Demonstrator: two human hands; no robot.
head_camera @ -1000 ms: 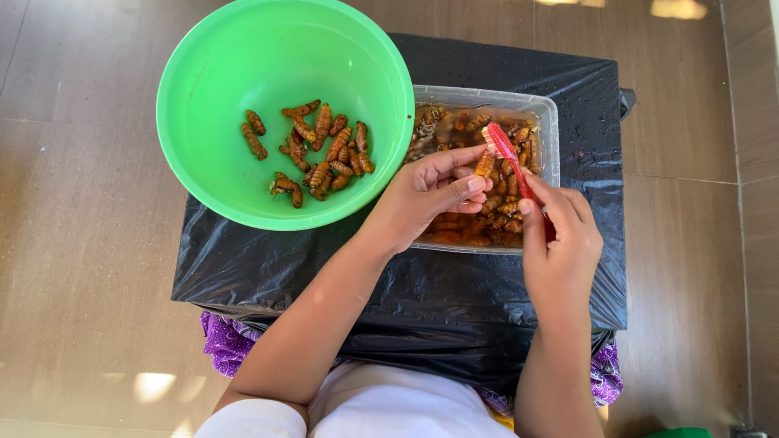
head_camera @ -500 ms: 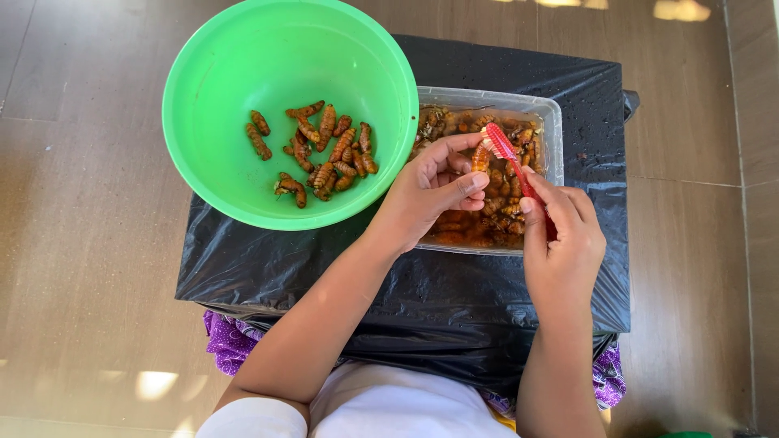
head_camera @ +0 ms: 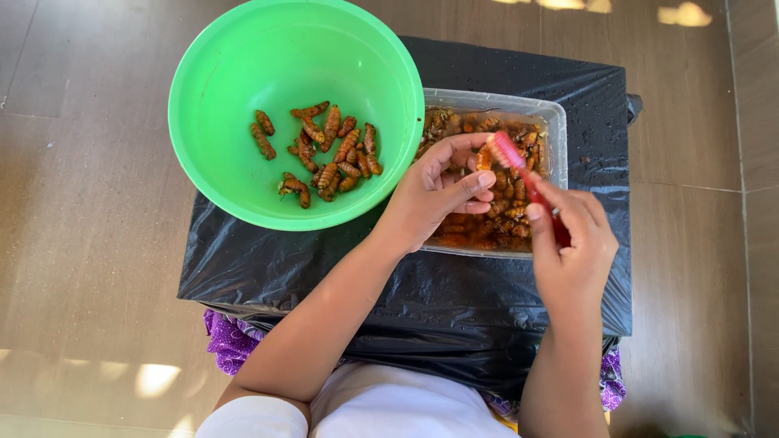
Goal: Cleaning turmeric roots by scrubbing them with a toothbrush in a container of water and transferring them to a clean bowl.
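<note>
My left hand [head_camera: 438, 191] pinches one orange-brown grub [head_camera: 484, 156] above a clear plastic tub [head_camera: 557, 122] full of similar grubs in brownish liquid. My right hand [head_camera: 572, 247] grips a red toothbrush [head_camera: 519, 166], its pink bristled head pressed against the grub. A green plastic bowl [head_camera: 243, 89] sits to the left of the tub and holds several grubs [head_camera: 324, 154] on its bottom. Both stand on a surface wrapped in black plastic sheet [head_camera: 503, 300].
Brown tiled floor surrounds the black-covered surface on all sides. Purple patterned cloth [head_camera: 231, 345] shows under the sheet near my lap. The bowl overhangs the sheet's left edge.
The hands stay over the tub with the brush against the grub; only a slight shift of the view and small finger movements show.
</note>
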